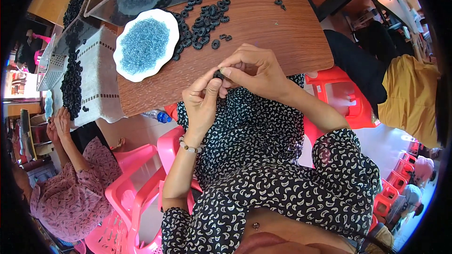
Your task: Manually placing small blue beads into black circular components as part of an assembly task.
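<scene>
Between thumb and fingers, my left hand [202, 99] grips a small black plastic piece [218, 75] near the table's front edge. My right hand [256, 72] meets it there, thumb and forefinger pinched at the top of that piece; whatever tiny thing they hold, if any, is too small to make out. Beyond my hands lies a loose heap of black oval plastic pieces [201, 27], several with holes through them. To its left stands a white scalloped plate [123, 71] full of tiny clear bluish bits [143, 44].
A clear plastic bin [106, 7] sits at the back left, and a few black pieces [280, 3] lie at the back right. On the left, a co-worker's hands [61, 121] are beside a pile of black parts [72, 84]. Pink chairs [136, 202] and a red stool [339, 94] flank me.
</scene>
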